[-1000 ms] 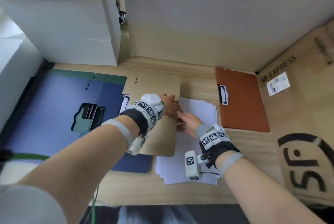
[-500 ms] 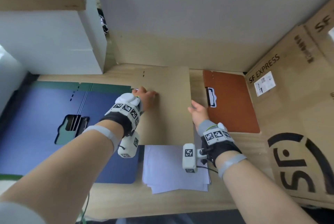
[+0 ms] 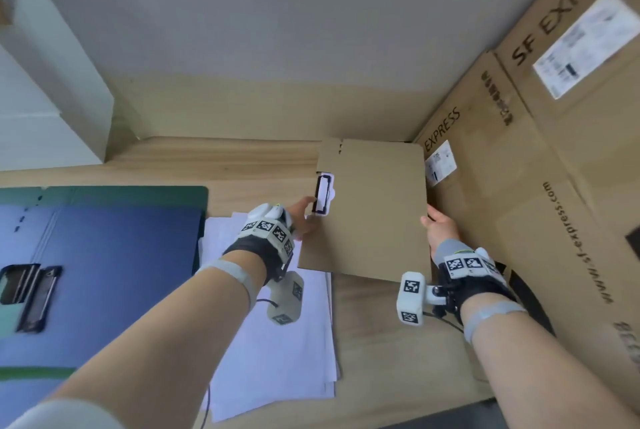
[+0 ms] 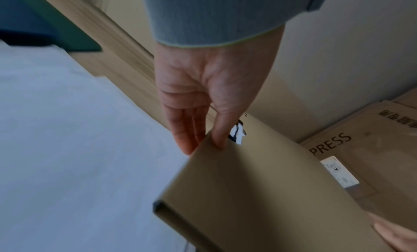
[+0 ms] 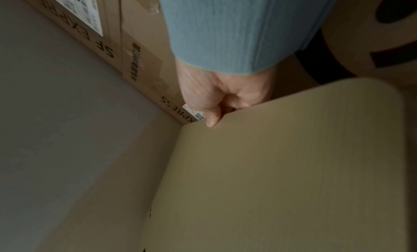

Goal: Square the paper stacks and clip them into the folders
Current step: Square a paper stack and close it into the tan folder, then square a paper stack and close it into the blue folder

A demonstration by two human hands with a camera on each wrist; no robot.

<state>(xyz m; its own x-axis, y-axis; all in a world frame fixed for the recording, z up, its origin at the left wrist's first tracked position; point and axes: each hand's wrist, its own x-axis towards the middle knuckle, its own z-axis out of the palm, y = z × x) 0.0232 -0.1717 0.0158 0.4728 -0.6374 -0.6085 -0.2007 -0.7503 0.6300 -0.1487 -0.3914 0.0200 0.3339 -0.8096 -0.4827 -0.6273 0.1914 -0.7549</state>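
- You held the tan folder [image 3: 374,210] with both hands, at the back right of the wooden table [image 3: 388,342], just beside the cardboard boxes [image 3: 540,186].
- Your left hand [image 3: 301,220] pinched the folder's left edge, thumb on top and fingers [image 4: 180,131] underneath, just below a black-and-white clip [image 3: 323,195] that showed at that edge.
- Your right hand [image 3: 438,229] gripped the right edge; its thumb was on top and the rest of its fingers were curled behind the cover.
- The folder was closed; whether it touched the table could not be told.
- The loose white paper stack [image 3: 277,342] lay unsquared on the table under your left forearm, sheets fanned at the near edge.
- 1 blue folder [image 3: 104,272] lay open at left, its metal clip [image 3: 31,293] showing, with a green folder [image 3: 138,194] under it.
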